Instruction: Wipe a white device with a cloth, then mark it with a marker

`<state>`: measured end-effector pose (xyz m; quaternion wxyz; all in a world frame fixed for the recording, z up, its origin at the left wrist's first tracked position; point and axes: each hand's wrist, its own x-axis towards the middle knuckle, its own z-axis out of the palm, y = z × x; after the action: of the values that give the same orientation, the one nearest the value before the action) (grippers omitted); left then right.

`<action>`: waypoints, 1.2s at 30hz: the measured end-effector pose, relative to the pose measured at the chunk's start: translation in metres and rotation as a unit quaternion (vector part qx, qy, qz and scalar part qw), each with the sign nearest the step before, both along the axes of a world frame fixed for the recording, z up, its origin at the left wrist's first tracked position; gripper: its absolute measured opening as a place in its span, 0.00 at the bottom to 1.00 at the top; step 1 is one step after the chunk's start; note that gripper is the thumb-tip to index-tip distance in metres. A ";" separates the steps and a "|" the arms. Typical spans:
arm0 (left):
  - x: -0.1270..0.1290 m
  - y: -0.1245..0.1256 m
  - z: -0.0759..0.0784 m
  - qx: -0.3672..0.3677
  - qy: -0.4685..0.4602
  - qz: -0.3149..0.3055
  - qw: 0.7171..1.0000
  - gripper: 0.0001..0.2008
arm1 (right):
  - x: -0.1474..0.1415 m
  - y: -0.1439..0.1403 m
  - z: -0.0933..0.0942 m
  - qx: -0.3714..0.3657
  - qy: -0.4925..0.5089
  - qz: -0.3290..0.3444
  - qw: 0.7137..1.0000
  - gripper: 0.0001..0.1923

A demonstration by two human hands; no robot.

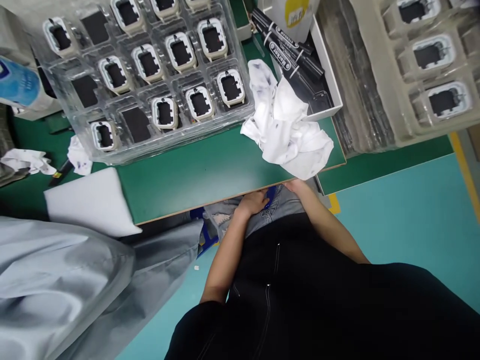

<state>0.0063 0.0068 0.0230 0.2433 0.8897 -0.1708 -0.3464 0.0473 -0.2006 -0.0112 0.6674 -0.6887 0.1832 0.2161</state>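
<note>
Both hands are down in the lap, below the table edge. The left hand (254, 202) lies flat on the jeans (279, 205), fingers loosely together, gripping nothing; a blue object (270, 194) shows just past its fingertips, touching or nearly so, too hidden to identify. The right hand (296, 186) sits just beside the left, tucked under the table's lip; only its back and wrist show, so whether the fingers are spread or closed cannot be told.

Directly above the right hand, a crumpled white cloth (287, 125) with dark ink smudges hangs over the edge of the green table (195, 175). Beyond the cloth, away from the hands, black markers (290, 50) lie in a shallow white tray (330, 70).

Up and left of the left hand, a clear blister tray (150, 70) sits on the table, its pockets holding white-framed parts with black centres (230, 87); some pockets hold only black squares. More such trays (431, 65) are well off to the right of the right hand.

Left of the left hand: a white foam pad (88, 202) at the table edge, and a grey sleeve (67, 280) of another person.
</note>
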 end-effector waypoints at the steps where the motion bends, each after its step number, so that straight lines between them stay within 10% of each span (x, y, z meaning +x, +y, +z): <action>1: -0.003 0.002 0.006 -0.005 -0.008 0.009 1.000 0.20 | -0.008 -0.004 0.008 -0.028 -0.020 0.019 0.999 0.24; 6: -0.062 0.036 0.046 0.006 -0.085 0.108 0.990 0.24 | -0.099 -0.052 0.048 -0.159 -0.102 0.157 0.969 0.24; 9: -0.117 0.054 0.055 0.081 -0.173 0.260 0.947 0.31 | -0.153 -0.073 0.055 -0.375 -0.172 0.330 0.849 0.27; 13: -0.158 0.050 0.048 0.096 -0.161 0.401 0.896 0.53 | -0.182 -0.070 0.052 -0.425 -0.195 0.376 0.800 0.34; 19: -0.182 0.046 0.046 0.062 -0.010 0.547 0.835 0.56 | -0.208 -0.055 0.064 -0.504 -0.154 0.247 0.813 0.36; 28: -0.189 0.058 0.016 0.026 -0.023 0.545 0.838 0.44 | -0.183 -0.005 0.064 -0.557 -0.123 0.244 0.784 0.32; 36: -0.218 0.069 0.018 0.048 -0.023 0.582 0.811 0.33 | -0.196 -0.025 0.072 -0.600 -0.130 0.182 0.768 0.23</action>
<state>-0.2116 0.0756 0.0405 0.3527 0.8408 0.3906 -0.1272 -0.1487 -0.2251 0.0605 0.0844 -0.9908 0.0585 0.0878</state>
